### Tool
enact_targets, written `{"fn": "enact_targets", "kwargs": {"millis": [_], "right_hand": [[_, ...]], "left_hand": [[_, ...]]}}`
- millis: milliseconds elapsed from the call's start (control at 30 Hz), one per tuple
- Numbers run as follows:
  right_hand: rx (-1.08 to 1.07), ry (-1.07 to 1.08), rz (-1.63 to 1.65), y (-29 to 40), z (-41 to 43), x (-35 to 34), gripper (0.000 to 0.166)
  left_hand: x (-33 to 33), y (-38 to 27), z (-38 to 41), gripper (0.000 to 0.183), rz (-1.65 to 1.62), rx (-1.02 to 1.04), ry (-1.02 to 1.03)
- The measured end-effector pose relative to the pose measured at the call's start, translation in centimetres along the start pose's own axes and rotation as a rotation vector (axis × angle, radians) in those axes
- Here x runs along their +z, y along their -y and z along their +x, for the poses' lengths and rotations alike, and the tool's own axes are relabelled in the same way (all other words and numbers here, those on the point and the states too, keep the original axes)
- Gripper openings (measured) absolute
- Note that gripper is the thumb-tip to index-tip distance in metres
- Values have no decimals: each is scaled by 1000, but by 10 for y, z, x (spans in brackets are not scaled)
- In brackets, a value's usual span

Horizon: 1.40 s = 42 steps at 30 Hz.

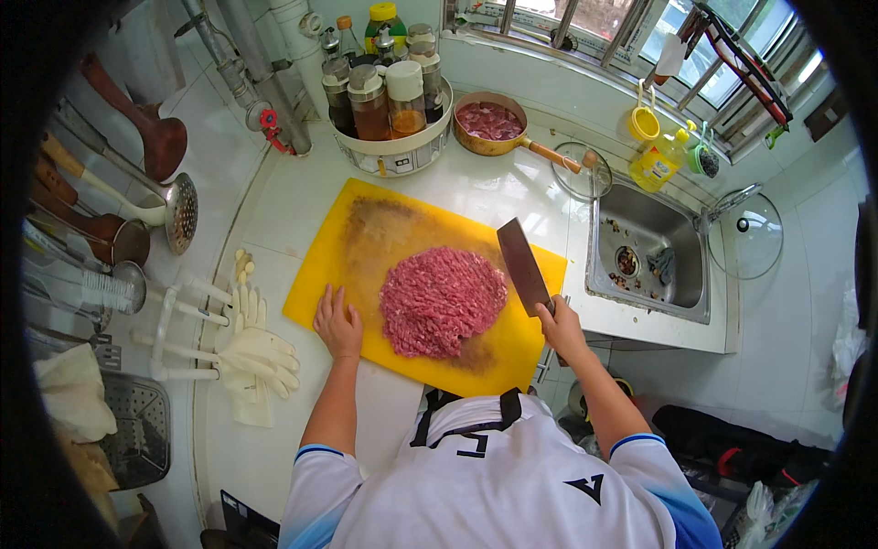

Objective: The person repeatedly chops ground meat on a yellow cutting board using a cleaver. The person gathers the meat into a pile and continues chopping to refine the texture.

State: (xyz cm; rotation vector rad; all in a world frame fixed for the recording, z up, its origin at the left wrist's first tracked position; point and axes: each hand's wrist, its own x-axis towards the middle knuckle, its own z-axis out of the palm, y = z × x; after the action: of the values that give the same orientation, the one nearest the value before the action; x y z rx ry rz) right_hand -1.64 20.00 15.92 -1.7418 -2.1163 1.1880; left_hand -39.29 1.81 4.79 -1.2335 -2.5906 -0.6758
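A mound of minced meat (442,302) lies on a yellow cutting board (312,274) in front of me. My right hand (566,326) grips the handle of a Chinese cleaver (523,264) at the board's right side. The blade is held right of the meat, pointing away from me and a little left. My left hand (338,326) rests on the board's left front edge, fingers apart, with nothing in it. A strip of bare board separates it from the meat. Dark stains mark the board behind and in front of the mound.
Behind the board stand a round condiment holder (394,161) with several jars and a saucepan (490,141) of meat pieces. A glass lid (573,180) lies by its handle. Rightward is a steel sink (638,237) containing scraps. White gloves (257,357) lie left; utensils like a skimmer (182,213) hang there.
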Motion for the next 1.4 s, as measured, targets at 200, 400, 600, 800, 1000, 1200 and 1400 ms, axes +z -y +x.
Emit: {"fn": "enact_targets", "kwargs": {"millis": [200,400,600,800,1000,1200,1400], "right_hand": [[-11,-17,171,0,-2,7,33],[46,120,129,20,-6,7,27],[-191,34,-96,21,3,47,31],[-341,29,78,69,-14,53,34],[-412,223,-341,101,5,43,34],[-389,159,-285,86,-1,69,34],[-392,9,49,108,-12,55,34]], "left_hand": [[2,1,1,45,17,-22,21],[1,0,-2,43,-16,-29,7],[-2,-5,3,42,-17,-30,-10],[1,0,-2,42,-14,-21,-32],[1,1,-2,44,-33,-56,18],[0,-3,2,44,-53,-46,-1],[1,4,-6,43,-48,-37,-37]]}}
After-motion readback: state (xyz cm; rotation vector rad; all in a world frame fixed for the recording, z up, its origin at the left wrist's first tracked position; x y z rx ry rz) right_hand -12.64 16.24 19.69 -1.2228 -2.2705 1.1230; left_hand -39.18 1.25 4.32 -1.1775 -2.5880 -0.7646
